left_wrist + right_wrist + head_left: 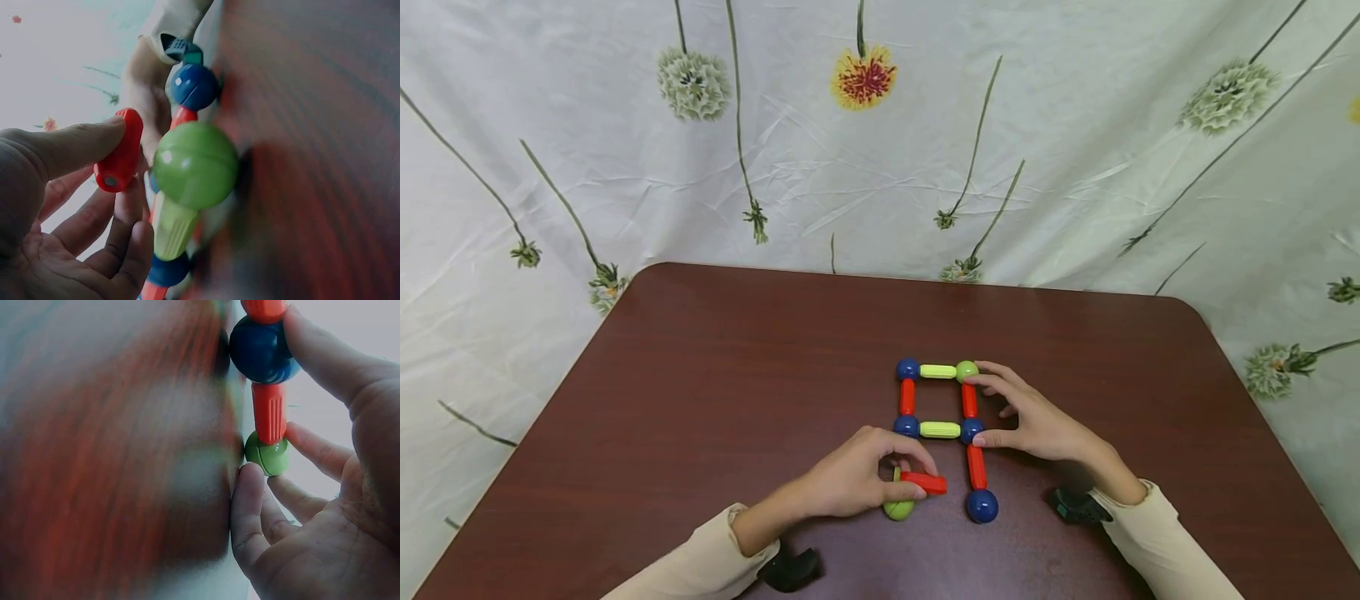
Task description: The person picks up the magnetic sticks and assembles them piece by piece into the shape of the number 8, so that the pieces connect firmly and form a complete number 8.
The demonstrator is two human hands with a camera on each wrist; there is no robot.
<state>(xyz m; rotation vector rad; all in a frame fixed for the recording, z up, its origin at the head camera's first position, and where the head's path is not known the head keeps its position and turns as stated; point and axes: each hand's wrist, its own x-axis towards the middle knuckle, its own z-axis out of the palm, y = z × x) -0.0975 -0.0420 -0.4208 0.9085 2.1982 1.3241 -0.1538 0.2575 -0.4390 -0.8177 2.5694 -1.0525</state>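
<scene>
A frame of magnetic sticks and balls lies on the table, with blue balls (pixel 907 369), a green ball (pixel 967 371), red sticks (pixel 907 397) and yellow-green sticks (pixel 940 430). Between thumb and fingers, my left hand (pixel 857 472) pinches a loose red stick (pixel 119 153), its metal end showing in the left wrist view. Just beside that stick is the near green ball (pixel 197 165), on a yellow-green stick (pixel 175 228). My right hand (pixel 1037 417) holds the frame's right side: its thumb touches the middle blue ball (pixel 262 350), its fingers surround the far green ball (pixel 267 454).
Dark reddish-brown wood forms the table (pixel 737 358), with rounded far corners. A white cloth with printed flowers (pixel 865 167) hangs behind it. Dark wrist devices (pixel 790 569) sit at both sleeves. The frame's nearest blue ball (pixel 982 506) stands between the two forearms.
</scene>
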